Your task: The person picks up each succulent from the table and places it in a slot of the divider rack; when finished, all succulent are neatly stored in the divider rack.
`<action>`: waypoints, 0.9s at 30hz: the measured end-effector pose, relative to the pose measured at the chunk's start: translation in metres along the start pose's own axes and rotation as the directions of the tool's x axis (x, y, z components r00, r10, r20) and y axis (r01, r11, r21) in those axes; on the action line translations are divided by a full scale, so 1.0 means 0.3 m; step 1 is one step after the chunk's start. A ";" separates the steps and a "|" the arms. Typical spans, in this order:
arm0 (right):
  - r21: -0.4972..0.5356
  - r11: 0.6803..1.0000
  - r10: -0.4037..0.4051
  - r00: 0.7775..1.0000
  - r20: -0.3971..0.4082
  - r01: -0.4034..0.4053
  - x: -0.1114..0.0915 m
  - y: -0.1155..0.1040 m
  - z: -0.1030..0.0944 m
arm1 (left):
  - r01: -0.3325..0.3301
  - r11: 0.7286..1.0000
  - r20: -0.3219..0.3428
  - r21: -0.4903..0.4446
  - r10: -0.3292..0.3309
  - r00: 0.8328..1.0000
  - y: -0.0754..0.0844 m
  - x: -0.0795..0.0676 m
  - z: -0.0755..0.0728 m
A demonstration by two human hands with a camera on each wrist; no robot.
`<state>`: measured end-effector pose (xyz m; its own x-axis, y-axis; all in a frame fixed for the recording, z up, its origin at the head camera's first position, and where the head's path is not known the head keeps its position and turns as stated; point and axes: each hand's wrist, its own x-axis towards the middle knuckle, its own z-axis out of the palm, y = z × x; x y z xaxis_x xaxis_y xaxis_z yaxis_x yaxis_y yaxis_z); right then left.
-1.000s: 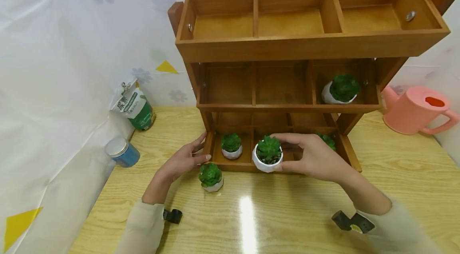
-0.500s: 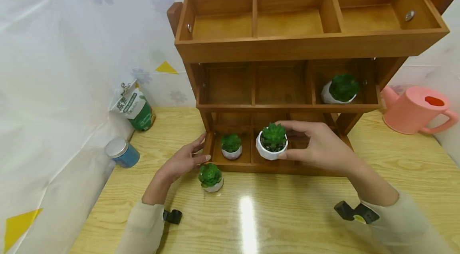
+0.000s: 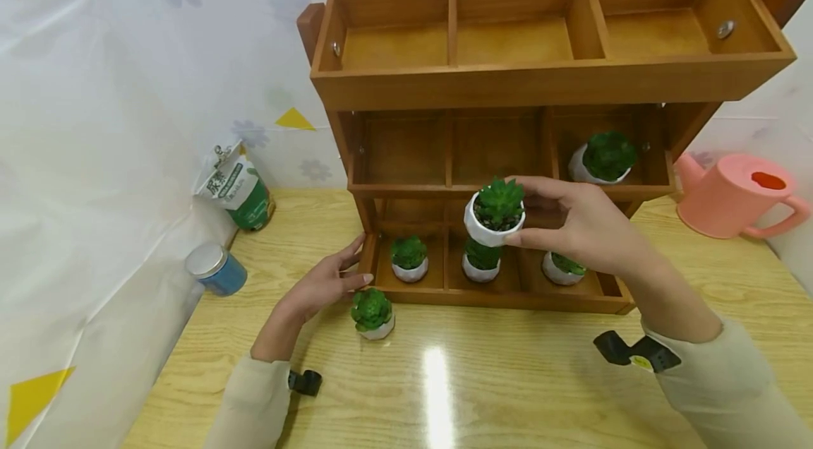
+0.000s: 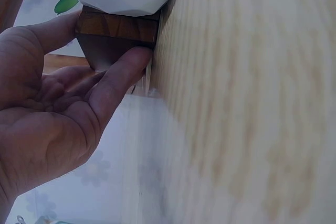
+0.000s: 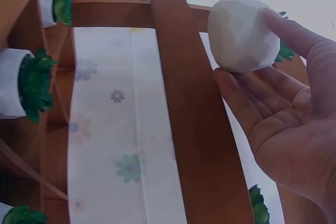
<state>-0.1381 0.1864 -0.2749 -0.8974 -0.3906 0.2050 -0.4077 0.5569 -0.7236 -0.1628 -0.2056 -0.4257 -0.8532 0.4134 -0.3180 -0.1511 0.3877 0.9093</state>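
Note:
In the head view my right hand [image 3: 581,226] holds a potted succulent [image 3: 498,209] by its white faceted pot, raised in front of the shelf's lower tiers. The right wrist view shows the pot's pale underside [image 5: 244,35] between thumb and fingers. My left hand [image 3: 322,288] grips the lower left end of the wooden tiered shelf [image 3: 546,85]; its thumb [image 4: 123,74] presses the wood in the left wrist view. Three potted succulents stand in the bottom tier: left [image 3: 409,258], middle [image 3: 481,267], partly hidden by the held one, and right [image 3: 564,269].
Another potted succulent [image 3: 606,158] leans in the middle tier's right compartment. One more small potted plant [image 3: 373,315] stands on the table by my left hand. A pink watering can [image 3: 730,195] is at right; a blue jar [image 3: 217,269] and a green-white pouch [image 3: 238,188] are at left.
My right hand has lifted the held succulent upward and slightly right, uncovering the bottom tier's middle and right plants. My left hand stays at the shelf's end.

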 end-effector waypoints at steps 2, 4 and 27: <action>0.000 1.000 0.017 1.000 -0.011 -0.017 0.006 -0.003 -0.009 | -0.002 1.000 0.001 0.002 0.002 1.000 0.000 0.000 0.000; -0.003 1.000 0.023 1.000 -0.018 -0.023 0.014 -0.004 -0.017 | -0.005 1.000 0.001 0.003 0.005 1.000 0.001 -0.001 0.001; -0.055 0.993 0.098 0.987 -0.129 -0.106 0.115 -0.015 -0.088 | 0.005 1.000 0.000 0.002 -0.005 1.000 0.003 0.002 0.002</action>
<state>-0.1717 0.1897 -0.2472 -0.9473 -0.2363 0.2163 -0.3190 0.6342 -0.7043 -0.1631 -0.2047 -0.4252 -0.8523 0.4115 -0.3229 -0.1547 0.3913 0.9072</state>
